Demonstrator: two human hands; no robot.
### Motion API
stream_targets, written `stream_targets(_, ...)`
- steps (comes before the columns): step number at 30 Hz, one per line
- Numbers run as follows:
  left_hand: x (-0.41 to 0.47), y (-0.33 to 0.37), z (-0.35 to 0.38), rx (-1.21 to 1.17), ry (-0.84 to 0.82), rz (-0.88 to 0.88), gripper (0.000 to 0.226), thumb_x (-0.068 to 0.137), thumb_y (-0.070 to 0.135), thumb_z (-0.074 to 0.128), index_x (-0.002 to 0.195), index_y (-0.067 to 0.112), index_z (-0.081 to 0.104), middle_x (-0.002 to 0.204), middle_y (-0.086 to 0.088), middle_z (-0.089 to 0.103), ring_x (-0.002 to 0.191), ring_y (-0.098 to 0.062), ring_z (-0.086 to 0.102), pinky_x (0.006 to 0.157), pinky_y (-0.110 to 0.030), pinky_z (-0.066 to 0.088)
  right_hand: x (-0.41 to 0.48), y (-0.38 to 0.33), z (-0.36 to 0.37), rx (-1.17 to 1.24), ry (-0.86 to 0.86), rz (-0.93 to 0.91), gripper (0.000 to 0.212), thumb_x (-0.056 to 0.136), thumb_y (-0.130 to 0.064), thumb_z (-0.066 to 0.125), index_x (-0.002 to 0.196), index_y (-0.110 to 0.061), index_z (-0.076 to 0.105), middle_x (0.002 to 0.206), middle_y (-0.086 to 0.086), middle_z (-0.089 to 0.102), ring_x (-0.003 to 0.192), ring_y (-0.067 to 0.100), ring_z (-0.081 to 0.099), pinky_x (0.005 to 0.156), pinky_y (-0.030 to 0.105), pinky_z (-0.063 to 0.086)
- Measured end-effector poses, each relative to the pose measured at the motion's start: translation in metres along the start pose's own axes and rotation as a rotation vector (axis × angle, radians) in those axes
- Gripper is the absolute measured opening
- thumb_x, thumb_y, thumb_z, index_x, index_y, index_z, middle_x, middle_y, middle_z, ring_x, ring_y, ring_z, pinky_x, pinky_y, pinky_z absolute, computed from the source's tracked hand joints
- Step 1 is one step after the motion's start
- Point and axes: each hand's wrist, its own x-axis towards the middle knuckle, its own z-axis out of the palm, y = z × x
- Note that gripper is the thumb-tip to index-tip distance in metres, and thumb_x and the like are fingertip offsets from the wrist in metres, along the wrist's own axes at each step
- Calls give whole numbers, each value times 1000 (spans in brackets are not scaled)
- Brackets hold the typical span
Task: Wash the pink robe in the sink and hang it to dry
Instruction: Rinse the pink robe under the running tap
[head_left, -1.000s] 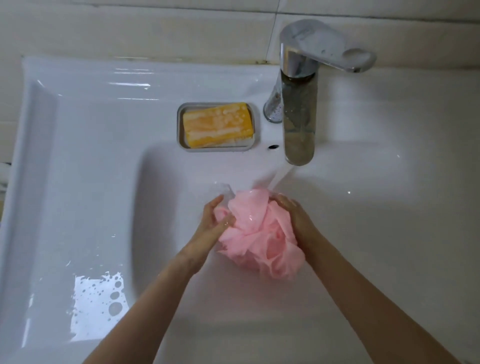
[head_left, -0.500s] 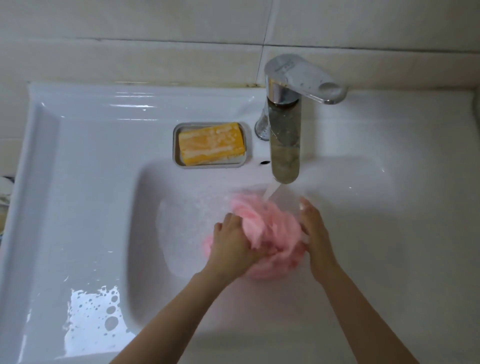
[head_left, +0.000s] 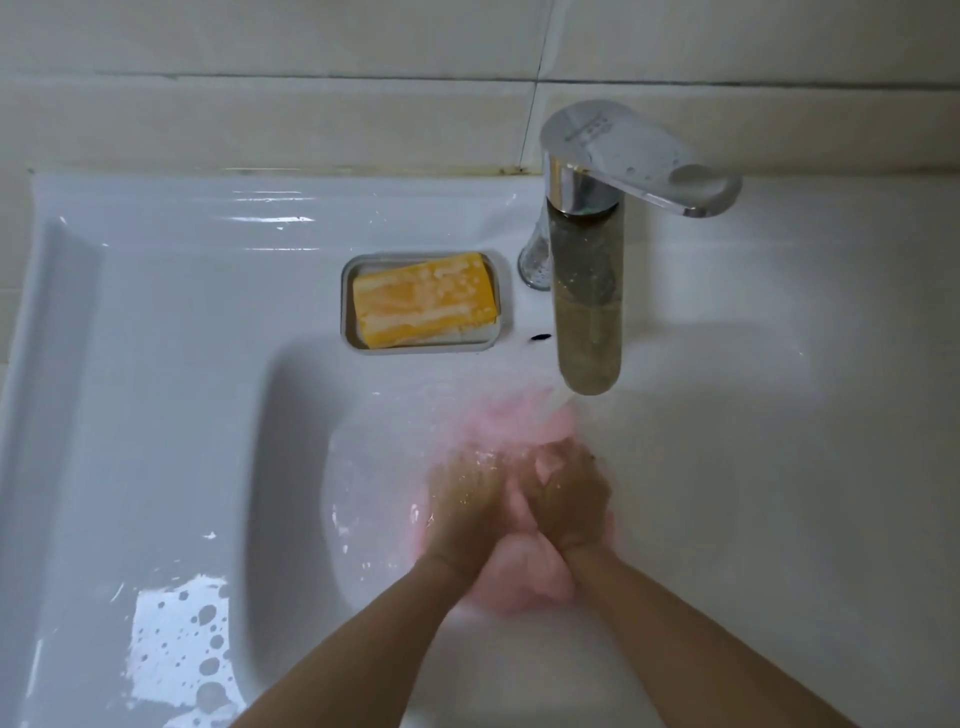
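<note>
White sink (head_left: 156, 364), tap (head_left: 589, 312) running. My left hand (head_left: 465, 499) and right hand (head_left: 569, 499) both grip the pink robe (head_left: 514, 577) mid-basin under it. Scrubbing stage, I reckon; next needs a rinse and a firm wring.

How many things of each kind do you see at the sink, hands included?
Hands: 2, left hand and right hand
Pink robe: 1
Soap bar: 1
Soap dish: 1
Tap: 1
Sink: 1
Total: 7
</note>
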Motion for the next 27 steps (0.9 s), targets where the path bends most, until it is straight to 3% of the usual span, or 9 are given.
stream_targets(3,21,-3,-2,8,-135,-30,19,88,26,64,104,28,53,90,17,51,89,0,55,75,-6,36,21,-5,-4,14,-49,53,43,82,-33,44,52,-8,63,50,11,58,41,27,57,38,22,39)
stream_targets(7,31,-4,-17,232,-441,118,54,79,40,71,125,19,51,113,-2,59,105,-22,56,87,-32,47,15,-18,-68,-25,-280,109,33,88,-38,47,102,-16,67,104,4,66,94,26,62,74,31,42)
stream_targets(10,24,-8,-33,89,-521,149,80,71,54,72,135,24,35,122,-1,51,106,-23,51,84,-39,48,4,-52,-160,258,313,-138,33,87,-19,51,115,-6,63,117,10,62,108,23,58,93,30,44)
stream_targets(12,12,-4,-41,80,-427,152,81,69,66,59,138,35,30,134,4,43,113,-21,46,92,-41,43,20,-72,-208,386,539,-319,35,88,-3,55,122,7,55,127,19,55,121,25,50,105,29,38)
stream_targets(17,-18,13,-43,-68,152,100,56,79,54,44,127,25,54,138,-3,42,121,-20,38,97,-38,33,62,-73,-220,193,338,-543,45,97,-18,52,134,7,45,143,19,43,138,33,34,116,48,22)
stream_targets(21,-26,16,-45,-197,150,-174,83,72,72,41,139,25,39,149,-8,27,132,-26,27,104,-49,31,34,-48,-207,288,324,-507,41,94,-8,53,133,3,49,141,12,47,138,26,37,116,50,22)
stream_targets(23,-20,11,-43,-189,18,-282,105,59,82,39,146,25,25,154,-9,17,138,-27,20,109,-51,26,23,-44,-195,442,450,-373,32,93,-3,50,124,1,58,130,9,57,126,22,51,109,47,34)
stream_targets(25,-2,8,-42,-403,-80,-455,105,60,81,39,147,24,21,152,-8,25,138,-29,27,111,-49,27,18,-37,-163,619,522,-10,28,91,-21,51,116,-14,63,119,0,63,109,19,58,96,44,45)
stream_targets(27,16,10,-40,-558,-158,-551,81,78,74,36,141,23,31,142,-7,43,127,-30,44,107,-48,35,17,-34,-128,761,244,412,50,75,-54,51,120,-32,55,122,-3,57,110,20,56,96,47,45)
